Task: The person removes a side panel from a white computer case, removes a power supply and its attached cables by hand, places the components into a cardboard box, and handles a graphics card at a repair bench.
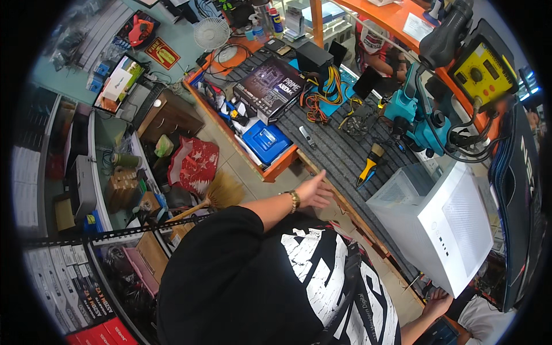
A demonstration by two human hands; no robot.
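My left hand (315, 191) reaches out at the workbench's front edge (339, 198), fingers apart and empty. At the lower right my right hand (437, 303) has curled fingers at the bottom front corner of a white computer case (448, 230); what they hold is too small to make out. The case lies tilted on the ribbed mat (402, 167). A brush with a yellow handle (368, 169) and a small silver tool (306, 137) lie on the mat beyond my left hand.
Behind are a boxed component (267, 86), cables (325, 92), a blue case (267, 144) and teal machines (420, 121). A straw broom (221, 190) and red bag (192, 164) are at left. Other people appear at the top (374, 49) and lower right (477, 319).
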